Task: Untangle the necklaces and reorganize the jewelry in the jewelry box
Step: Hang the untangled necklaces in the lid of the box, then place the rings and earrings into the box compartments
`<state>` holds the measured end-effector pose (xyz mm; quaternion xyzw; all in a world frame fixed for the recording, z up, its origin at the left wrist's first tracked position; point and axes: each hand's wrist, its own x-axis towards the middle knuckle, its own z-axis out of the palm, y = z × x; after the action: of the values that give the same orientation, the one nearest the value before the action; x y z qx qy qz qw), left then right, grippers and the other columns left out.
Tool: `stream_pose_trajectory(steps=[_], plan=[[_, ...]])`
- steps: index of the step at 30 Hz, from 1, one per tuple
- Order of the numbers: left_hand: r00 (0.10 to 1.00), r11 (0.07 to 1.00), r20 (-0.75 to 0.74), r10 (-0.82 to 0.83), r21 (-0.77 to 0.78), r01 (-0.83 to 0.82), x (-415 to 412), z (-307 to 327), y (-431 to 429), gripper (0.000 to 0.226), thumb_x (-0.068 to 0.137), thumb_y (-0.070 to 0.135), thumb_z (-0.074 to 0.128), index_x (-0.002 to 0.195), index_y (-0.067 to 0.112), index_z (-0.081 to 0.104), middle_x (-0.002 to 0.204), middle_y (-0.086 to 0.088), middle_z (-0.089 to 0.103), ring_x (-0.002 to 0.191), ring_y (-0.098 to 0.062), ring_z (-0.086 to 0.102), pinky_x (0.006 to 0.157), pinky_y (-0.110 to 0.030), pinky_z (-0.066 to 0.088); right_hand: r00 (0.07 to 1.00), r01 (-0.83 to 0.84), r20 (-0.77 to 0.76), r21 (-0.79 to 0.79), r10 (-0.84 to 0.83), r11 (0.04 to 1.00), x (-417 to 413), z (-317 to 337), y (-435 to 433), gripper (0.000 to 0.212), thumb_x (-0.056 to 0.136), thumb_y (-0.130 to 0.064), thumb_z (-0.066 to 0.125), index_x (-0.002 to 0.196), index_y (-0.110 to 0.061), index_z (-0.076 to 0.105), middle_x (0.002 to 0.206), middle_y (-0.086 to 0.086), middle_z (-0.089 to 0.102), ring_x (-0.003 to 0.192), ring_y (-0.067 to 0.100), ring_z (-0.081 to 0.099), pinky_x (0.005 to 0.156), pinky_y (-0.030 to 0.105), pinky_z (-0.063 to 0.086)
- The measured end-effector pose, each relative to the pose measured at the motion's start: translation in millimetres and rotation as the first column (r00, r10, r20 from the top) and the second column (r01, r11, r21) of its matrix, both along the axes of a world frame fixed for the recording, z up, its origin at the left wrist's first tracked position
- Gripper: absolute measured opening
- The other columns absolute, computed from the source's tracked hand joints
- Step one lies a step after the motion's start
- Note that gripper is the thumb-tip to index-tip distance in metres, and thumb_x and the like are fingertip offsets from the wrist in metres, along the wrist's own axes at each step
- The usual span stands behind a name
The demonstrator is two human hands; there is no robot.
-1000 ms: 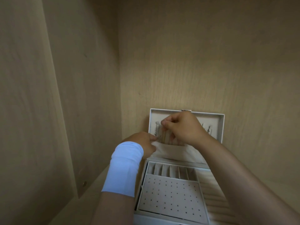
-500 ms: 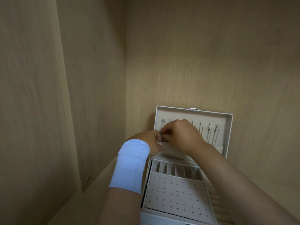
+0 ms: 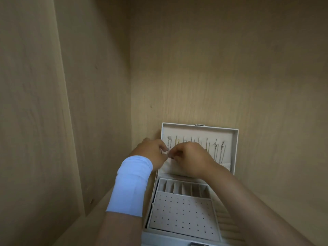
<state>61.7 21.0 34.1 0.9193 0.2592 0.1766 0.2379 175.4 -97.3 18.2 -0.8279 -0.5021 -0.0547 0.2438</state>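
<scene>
Hands, two: left hand (image 3: 150, 153) and right hand (image 3: 190, 159) are pinching one thin silver necklace chain (image 3: 168, 147) at frame centre; roughly eight chains are hanging vertically inside the white rectangular jewelry box (image 3: 235, 151) lid.

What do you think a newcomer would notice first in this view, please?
Probably the two bare hands, left hand and right hand, pinching at thin chain necklaces hanging in the raised lid of the open white jewelry box. Next, the pale blue wristband on the left forearm, beside the box's empty dotted beige earring panel.
</scene>
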Motion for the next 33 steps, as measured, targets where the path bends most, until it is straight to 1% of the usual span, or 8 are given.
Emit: stream_pose_trajectory(steps=[3, 6, 9, 15, 19, 23, 27, 33], plan=[[0.995, 0.996, 0.097, 0.032, 0.082, -0.04, -7.6, 2.9, -15.2, 0.007, 0.088, 0.03, 0.061, 0.095, 0.033, 0.062, 0.109, 0.003, 0.046, 0.106, -0.022, 0.053, 0.095, -0.035, 0.047, 0.996, -0.039, -0.085, -0.038, 0.035, 0.999, -3.9, -0.2, -8.0, 0.03, 0.09, -0.013, 0.058, 0.112, -0.027, 0.072, 0.114, -0.01, 0.072, 0.106, 0.009, 0.065, 0.097, 0.035, 0.052], [0.99, 0.992, 0.135, -0.029, 0.127, 0.011, -14.9, -2.8, -33.0, 0.004, 0.09, 0.029, 0.06, 0.093, 0.031, 0.062, 0.112, 0.003, 0.05, 0.109, -0.019, 0.052, 0.095, -0.036, 0.047, 0.994, -0.047, -0.095, 0.012, 0.048, 0.999, -7.8, 6.7, -22.2, 0.029, 0.093, -0.011, 0.056, 0.113, -0.022, 0.073, 0.115, -0.005, 0.072, 0.109, 0.01, 0.064, 0.099, 0.029, 0.05], [0.992, 0.987, 0.083, -0.091, 0.142, 0.078, -19.9, -12.6, -50.5, 0.012, 0.092, 0.027, 0.057, 0.101, 0.029, 0.064, 0.117, 0.003, 0.053, 0.117, -0.018, 0.051, 0.1, -0.034, 0.044, 0.998, -0.01, -0.069, 0.019, 0.011, 1.0, -12.3, 13.7, -46.9, 0.026, 0.094, -0.016, 0.058, 0.116, -0.02, 0.071, 0.119, -0.006, 0.07, 0.11, 0.009, 0.063, 0.099, 0.026, 0.048], [0.97, 0.955, -0.141, -0.199, 0.195, 0.225, -28.6, -37.1, -83.2, 0.035, 0.094, 0.039, 0.052, 0.127, 0.03, 0.055, 0.133, 0.004, 0.051, 0.128, -0.017, 0.042, 0.108, -0.032, 0.035, 0.992, 0.077, -0.091, -0.135, -0.09, 0.988, -21.7, 2.4, -113.4, 0.03, 0.094, -0.038, 0.061, 0.121, -0.027, 0.068, 0.128, -0.008, 0.065, 0.114, 0.011, 0.06, 0.1, 0.029, 0.047], [0.918, 0.94, -0.373, -0.137, 0.242, 0.239, -36.6, -63.2, -96.7, 0.061, 0.093, 0.063, 0.035, 0.147, 0.034, 0.032, 0.156, 0.007, 0.028, 0.144, -0.018, 0.022, 0.118, -0.035, 0.017, 0.984, 0.077, -0.139, -0.242, -0.113, 0.967, -36.6, -27.5, -145.4, 0.064, 0.092, -0.061, 0.052, 0.146, -0.027, 0.044, 0.156, -0.001, 0.037, 0.143, 0.019, 0.034, 0.117, 0.033, 0.028], [0.918, 0.958, -0.386, -0.091, 0.219, 0.187, -39.9, -75.9, -105.9, 0.068, 0.093, 0.068, 0.025, 0.152, 0.036, 0.014, 0.163, 0.009, 0.004, 0.149, -0.014, 0.001, 0.121, -0.037, 0.001, 0.974, 0.073, -0.18, -0.319, -0.136, 0.945, -49.1, -58.6, -157.9, 0.082, 0.092, -0.071, 0.038, 0.158, -0.029, 0.012, 0.166, 0.003, -0.008, 0.152, 0.02, -0.015, 0.121, 0.036, -0.002], [0.93, 0.961, -0.352, -0.105, 0.205, 0.186, -39.7, -76.0, -103.2, 0.066, 0.093, 0.067, 0.029, 0.151, 0.039, 0.019, 0.162, 0.012, 0.007, 0.149, -0.012, 0.004, 0.12, -0.034, 0.001, 0.968, 0.107, -0.199, -0.224, -0.153, 0.969, -50.7, -71.9, -156.2, 0.079, 0.093, -0.067, 0.042, 0.158, -0.028, 0.016, 0.166, 0.005, -0.005, 0.152, 0.02, -0.015, 0.122, 0.036, -0.003], [0.938, 0.963, -0.33, -0.109, 0.201, 0.182, -36.0, -71.2, -88.3, 0.061, 0.093, 0.064, 0.036, 0.148, 0.04, 0.027, 0.16, 0.015, 0.014, 0.148, -0.01, 0.01, 0.119, -0.031, 0.006, 0.972, 0.098, -0.189, -0.226, -0.142, 0.969, -51.2, -71.8, -144.9, 0.08, 0.095, -0.067, 0.039, 0.158, -0.024, 0.017, 0.166, 0.008, -0.003, 0.152, 0.024, -0.011, 0.121, 0.037, -0.002]])
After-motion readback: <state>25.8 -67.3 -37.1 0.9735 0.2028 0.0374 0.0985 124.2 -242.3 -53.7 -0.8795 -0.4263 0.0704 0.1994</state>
